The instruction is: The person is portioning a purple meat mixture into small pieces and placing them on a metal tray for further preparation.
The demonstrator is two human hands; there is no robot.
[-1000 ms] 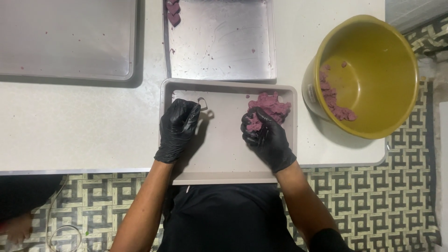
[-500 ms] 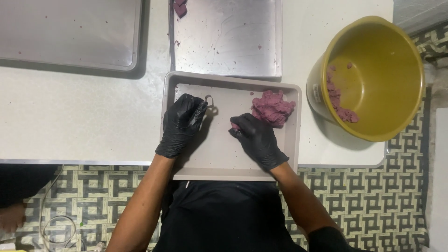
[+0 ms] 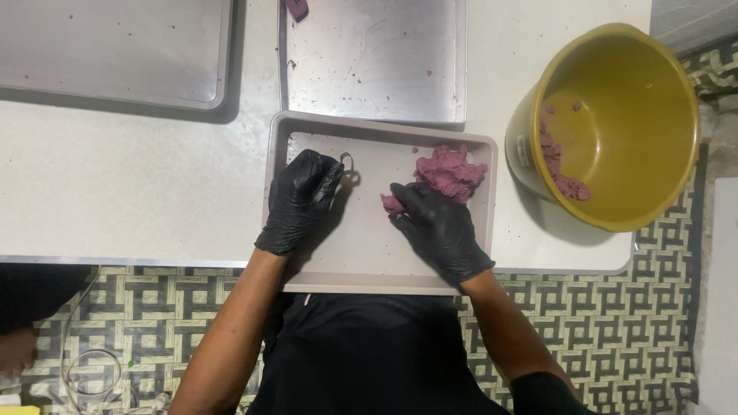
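Both hands wear black gloves and work inside a shallow grey tray (image 3: 369,269) that sits at the near edge of the white bench (image 3: 115,192). The left hand (image 3: 300,201) is curled round a small metal cutter (image 3: 347,164) near the tray's far left corner, gripping it. The right hand (image 3: 434,227) presses a small piece of purple dough (image 3: 390,203) under its fingertips, fingers bent over it. A larger lump of dough (image 3: 450,170) lies touching that hand, by the tray's far right corner. A yellow bowl (image 3: 615,84) with more purple dough stands at the bench's right end. Two steel trays (image 3: 377,61) lie along the far edge.
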